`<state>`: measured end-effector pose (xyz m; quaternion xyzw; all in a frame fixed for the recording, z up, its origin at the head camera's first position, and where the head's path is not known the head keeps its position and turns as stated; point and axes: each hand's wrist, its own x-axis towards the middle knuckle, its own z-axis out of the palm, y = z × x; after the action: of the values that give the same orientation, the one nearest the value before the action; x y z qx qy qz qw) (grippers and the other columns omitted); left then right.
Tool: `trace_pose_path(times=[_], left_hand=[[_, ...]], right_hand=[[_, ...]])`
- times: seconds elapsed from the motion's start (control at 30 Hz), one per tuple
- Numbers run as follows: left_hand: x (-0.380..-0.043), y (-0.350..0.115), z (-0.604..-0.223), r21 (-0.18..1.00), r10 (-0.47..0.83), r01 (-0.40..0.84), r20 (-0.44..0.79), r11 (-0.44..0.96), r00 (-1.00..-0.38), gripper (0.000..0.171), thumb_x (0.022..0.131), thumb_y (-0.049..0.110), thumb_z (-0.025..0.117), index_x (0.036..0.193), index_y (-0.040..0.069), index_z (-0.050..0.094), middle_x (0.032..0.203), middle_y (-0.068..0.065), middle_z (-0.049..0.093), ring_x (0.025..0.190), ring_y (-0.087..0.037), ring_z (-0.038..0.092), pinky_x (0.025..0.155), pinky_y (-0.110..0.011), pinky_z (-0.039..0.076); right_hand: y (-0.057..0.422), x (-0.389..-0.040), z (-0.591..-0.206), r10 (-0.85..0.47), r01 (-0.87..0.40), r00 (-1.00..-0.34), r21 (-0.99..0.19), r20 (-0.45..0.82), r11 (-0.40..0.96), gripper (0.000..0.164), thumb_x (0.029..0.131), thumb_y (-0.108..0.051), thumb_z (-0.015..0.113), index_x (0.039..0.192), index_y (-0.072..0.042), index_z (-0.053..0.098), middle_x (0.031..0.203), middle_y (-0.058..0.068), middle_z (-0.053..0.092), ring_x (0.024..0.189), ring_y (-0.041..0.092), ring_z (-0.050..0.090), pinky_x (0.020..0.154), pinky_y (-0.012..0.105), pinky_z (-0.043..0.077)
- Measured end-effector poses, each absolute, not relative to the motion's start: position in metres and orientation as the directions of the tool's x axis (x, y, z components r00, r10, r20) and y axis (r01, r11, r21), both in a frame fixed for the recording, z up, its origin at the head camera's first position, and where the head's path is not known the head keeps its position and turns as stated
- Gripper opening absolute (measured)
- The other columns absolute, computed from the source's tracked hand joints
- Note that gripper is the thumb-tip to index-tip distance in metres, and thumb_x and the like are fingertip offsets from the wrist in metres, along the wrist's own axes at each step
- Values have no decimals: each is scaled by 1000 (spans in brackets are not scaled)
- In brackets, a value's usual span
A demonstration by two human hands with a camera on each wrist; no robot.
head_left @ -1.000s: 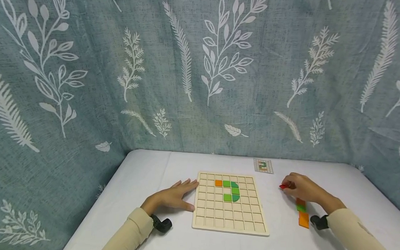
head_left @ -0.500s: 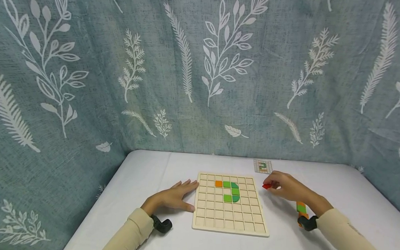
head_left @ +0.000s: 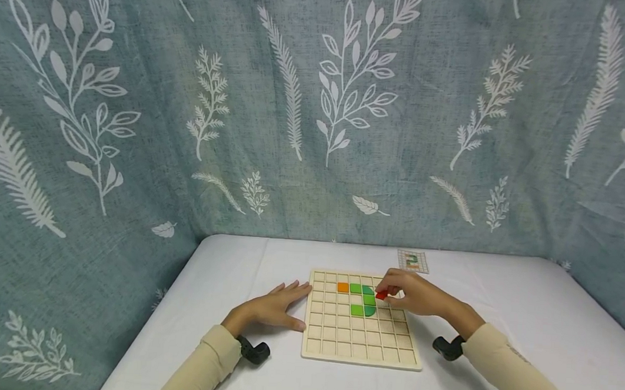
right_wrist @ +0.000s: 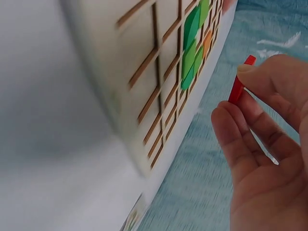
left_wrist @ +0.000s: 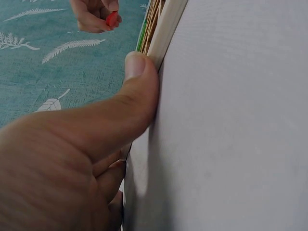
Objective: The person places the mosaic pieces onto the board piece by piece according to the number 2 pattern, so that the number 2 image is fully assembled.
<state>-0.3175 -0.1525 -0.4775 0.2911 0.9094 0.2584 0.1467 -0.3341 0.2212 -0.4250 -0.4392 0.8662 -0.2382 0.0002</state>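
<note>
My right hand (head_left: 410, 291) pinches a red tile (right_wrist: 241, 79) between thumb and fingers, above the wooden grid board (head_left: 337, 332). In the head view the tile overlaps the squares just right of the green pieces. On the board sit an orange square tile (head_left: 343, 287), several light green square tiles (head_left: 356, 310) and two dark green rounded tiles (head_left: 370, 311). My left hand (head_left: 272, 308) lies with its fingers spread at the board's left edge. Its thumb (left_wrist: 137, 72) touches the board's side in the left wrist view.
A small card (head_left: 413, 261) with a coloured grid pattern lies behind the board. A white cloth (head_left: 523, 324) covers the table. A patterned curtain (head_left: 295, 129) hangs at the back and sides. My right forearm (head_left: 510, 370) covers the spot where loose tiles lay.
My right hand has carried the red tile leftward from the right of the table to over the board. The loose orange and green tiles are now hidden behind the arm. The left hand stays put.
</note>
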Motion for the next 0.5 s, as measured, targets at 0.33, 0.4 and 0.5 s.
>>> trace_pose_path(times=[0.33,0.4,0.5], left_hand=[[-318,-151,-480,560,600,444,-121,699,-791,98,86,53,73,161,17,22,168,1,17,158,-22,7,129,-47,1],[-319,-151,-480,559,598,443,-121,701,-793,98,86,53,73,161,17,23,168,1,17,158,-22,8,129,-47,1],[-318,-151,-480,557,597,446,-117,701,-794,97,85,53,73,161,16,23,168,0,18,158,-23,8,129,-48,1]], right_hand=[[192,-333,-430,-813,-789,-551,-433,187,435,17,92,-3,69,108,-7,70,103,3,63,88,8,62,77,29,59],[186,-333,-430,-815,-783,-553,-440,171,439,17,92,-3,68,108,-8,69,104,3,63,88,8,61,77,30,59],[178,-334,-430,-814,-780,-560,-429,155,455,17,92,-5,68,108,-9,69,104,1,63,88,8,61,77,29,58]])
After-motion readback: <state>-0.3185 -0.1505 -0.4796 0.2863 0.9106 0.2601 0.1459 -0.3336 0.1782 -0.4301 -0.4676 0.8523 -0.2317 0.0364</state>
